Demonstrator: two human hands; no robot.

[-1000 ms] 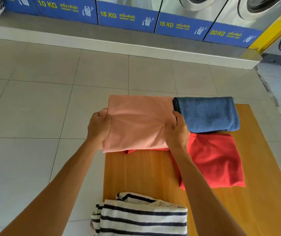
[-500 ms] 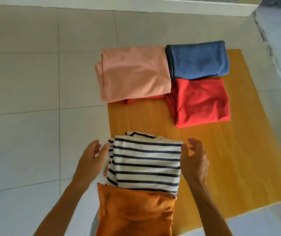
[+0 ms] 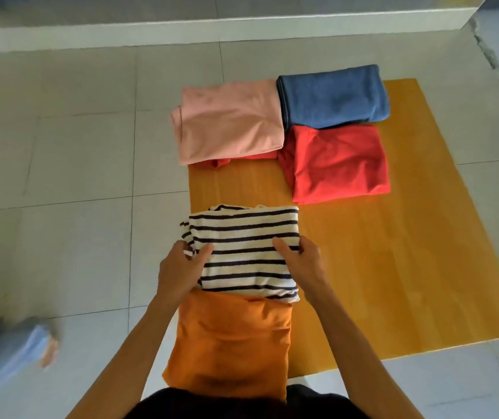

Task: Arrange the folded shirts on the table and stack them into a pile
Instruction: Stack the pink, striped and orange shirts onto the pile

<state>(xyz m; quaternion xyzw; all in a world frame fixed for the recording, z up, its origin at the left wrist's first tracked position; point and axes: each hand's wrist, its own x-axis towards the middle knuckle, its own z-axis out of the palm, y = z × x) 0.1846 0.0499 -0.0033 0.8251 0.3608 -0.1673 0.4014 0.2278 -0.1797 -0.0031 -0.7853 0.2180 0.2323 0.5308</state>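
Striped in navy and cream, the folded shirt (image 3: 243,249) at the lower centre of the head view is what we have hold of: our left hand (image 3: 181,267) is curled over its left edge with the thumb lying on top, and our right hand (image 3: 301,264) is closed on its right edge the same way, fingers tucked underneath. It lies at the near left of the orange wooden table (image 3: 393,252), its near edge overlapping an orange folded shirt (image 3: 230,343) just below it in the frame. Toward the upper centre, a pink folded shirt (image 3: 230,122) lies on top of a red garment whose edge peeks out beneath it, so we judge a pile has been started there. Touching it on the right are a blue folded shirt (image 3: 333,95) and, below that, a red folded shirt (image 3: 336,161), each lying singly. By our reckoning most of the stacking is left: the striped, orange, blue and red shirts are not yet piled.
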